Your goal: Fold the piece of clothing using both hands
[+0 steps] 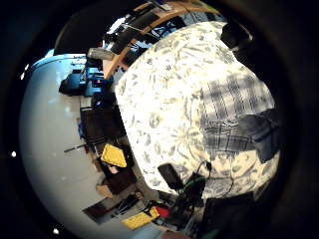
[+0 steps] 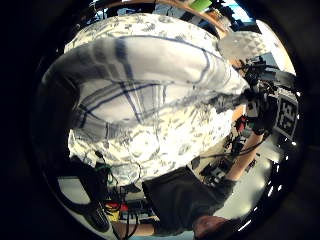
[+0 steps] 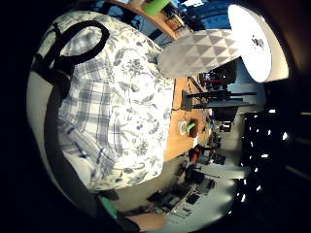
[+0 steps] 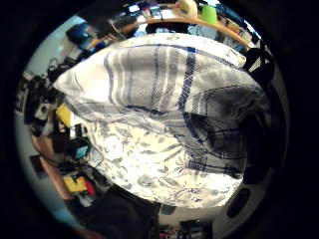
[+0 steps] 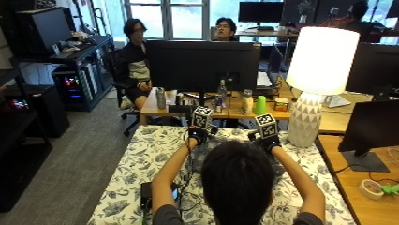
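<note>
Plainly, no brand, label or readable writing shows on anything in these views. From the outside view the person sits at a worktop point(image 5: 134, 173) spread with a white cloth printed in dark leaves, both forearms stretched toward its far edge. The person's head hides the middle of the worktop, so the garment cannot be seen from there.

The left hand point(image 5: 198, 135) and the right hand point(image 5: 268, 139) are raised side by side near the far edge, a little apart. Beyond that edge stands a dark monitor point(image 5: 203, 65) on a wooden desk. A white lamp point(image 5: 314, 75) with a faceted base stands just off the far right corner. Bare printed cloth runs out to the person's left and right, and a black device point(image 5: 159, 191) lies near the left elbow.

The palm views show the plaid shirt point(image 2: 145, 75), white crossed with blue and grey lines. It lies bunched over the printed cloth toward the far part of the worktop, close under both palms. In the right thumb side view the shirt point(image 4: 174, 94) fills the upper half, with a folded edge running across it and printed cloth below.

Whether the fingers of either hand are apart, together or pinching the shirt cannot be told: the outside view shows only the backs of the gloves, and no fingertip shows clearly in the palm views.
</note>
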`<state>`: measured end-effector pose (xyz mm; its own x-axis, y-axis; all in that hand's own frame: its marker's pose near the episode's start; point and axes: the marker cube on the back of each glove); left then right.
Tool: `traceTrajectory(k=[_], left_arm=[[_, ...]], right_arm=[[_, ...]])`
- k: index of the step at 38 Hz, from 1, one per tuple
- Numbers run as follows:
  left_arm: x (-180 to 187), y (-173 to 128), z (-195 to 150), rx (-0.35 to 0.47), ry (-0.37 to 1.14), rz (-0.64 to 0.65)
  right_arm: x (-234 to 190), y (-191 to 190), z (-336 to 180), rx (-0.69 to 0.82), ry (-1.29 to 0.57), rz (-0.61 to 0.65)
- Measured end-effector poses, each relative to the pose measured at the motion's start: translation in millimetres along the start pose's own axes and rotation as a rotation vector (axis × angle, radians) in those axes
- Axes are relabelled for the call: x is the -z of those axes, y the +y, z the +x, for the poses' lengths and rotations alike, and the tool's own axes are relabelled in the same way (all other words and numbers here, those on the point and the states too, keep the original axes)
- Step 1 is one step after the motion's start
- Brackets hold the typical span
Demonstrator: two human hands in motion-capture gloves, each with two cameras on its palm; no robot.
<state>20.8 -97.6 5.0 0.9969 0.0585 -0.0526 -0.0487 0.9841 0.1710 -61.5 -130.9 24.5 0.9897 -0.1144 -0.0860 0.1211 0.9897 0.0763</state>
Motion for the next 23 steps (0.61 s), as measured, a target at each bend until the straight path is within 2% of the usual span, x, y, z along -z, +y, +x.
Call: traceTrajectory(k=[4, 9, 12, 15, 17, 18, 21, 23], left_arm=[[-9.2, -30.4, 3.7, -0.019, 0.007, 0.008], [-23.7, -61.6, -2.0, 0.129, -0.043, 0.007], [-35.2, -78.8, -3.0, 0.255, -0.109, 0.054], [-46.0, -86.0, 1.8, 0.314, -0.154, 0.052], [-48.2, -84.0, 6.2, 0.309, -0.164, 0.048], [-47.9, -81.9, 9.1, 0.292, -0.161, 0.052], [-40.8, -77.3, 17.2, 0.218, -0.138, 0.122], [-30.3, -74.0, 18.1, 0.202, -0.132, 0.198]], right_arm=[[-16.7, -11.5, 8.0, 0.014, 0.099, -0.099], [-33.9, -43.0, 11.2, -0.035, 0.165, -0.091], [-48.3, -69.9, 11.5, -0.090, 0.197, 0.013], [-54.7, -106.3, 8.0, -0.123, 0.165, 0.260], [-50.0, -122.5, 6.9, -0.140, 0.116, 0.434], [-46.8, -122.7, 8.4, -0.155, 0.097, 0.477], [-34.0, -102.8, 17.8, -0.207, 0.070, 0.464], [-20.3, -85.7, 25.3, -0.229, 0.079, 0.418]])
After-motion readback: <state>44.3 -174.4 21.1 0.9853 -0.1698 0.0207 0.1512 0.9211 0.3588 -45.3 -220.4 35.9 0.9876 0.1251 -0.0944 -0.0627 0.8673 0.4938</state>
